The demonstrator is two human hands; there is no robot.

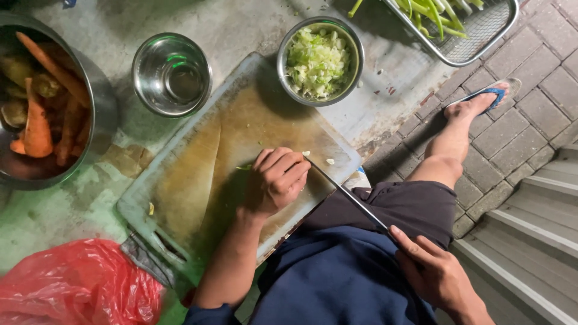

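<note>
Left hand (278,180): curled knuckles-down on the cutting board (198,180), pinning a green stalk (244,167) (mostly hidden).
Right hand (430,271): grasping the knife (346,195) handle, blade touching the left fingers.
Bowl of chopped greens (319,60): 12 o'clock of the left hand.
Empty steel bowl (171,73): 10 o'clock.

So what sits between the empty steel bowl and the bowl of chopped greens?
In the head view, only the cutting board's top corner and bare stained tabletop lie between the empty bowl and the greens bowl.
</note>
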